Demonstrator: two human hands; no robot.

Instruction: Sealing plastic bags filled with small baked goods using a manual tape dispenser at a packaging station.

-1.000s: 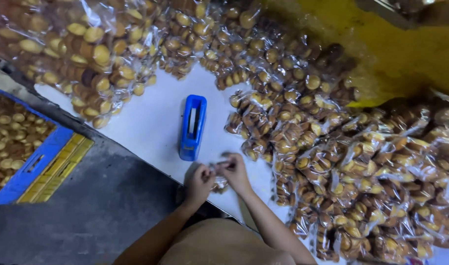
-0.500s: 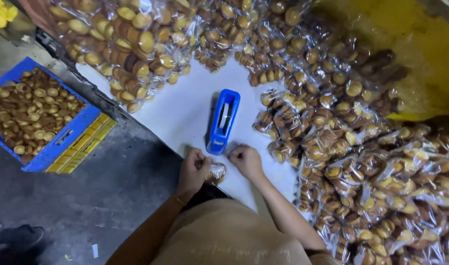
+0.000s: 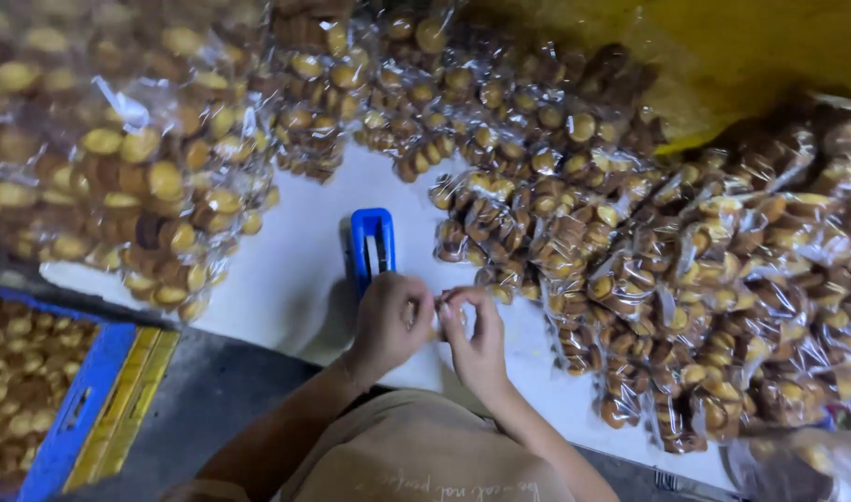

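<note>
**Both hands pinch one small packet at the worktop edge**

The left hand [image 3: 388,321] and right hand [image 3: 472,339] meet just below a blue sealer [image 3: 372,244], fingers curled shut around a small packet [image 3: 441,321] held between them. The packet is mostly hidden by the fingers; only a bit of glossy, crinkled clear film shows, and its contents cannot be told. It sits above the near edge of the white worktop [image 3: 295,279], touching both hands. The sealer is a smooth plastic block with a slot, standing just beyond the left hand's knuckles. Heaps of clear bags [image 3: 649,270] of round golden-brown biscuits ring the bare patch. A blue crate [image 3: 72,409] of loose biscuits stands lower left
</note>
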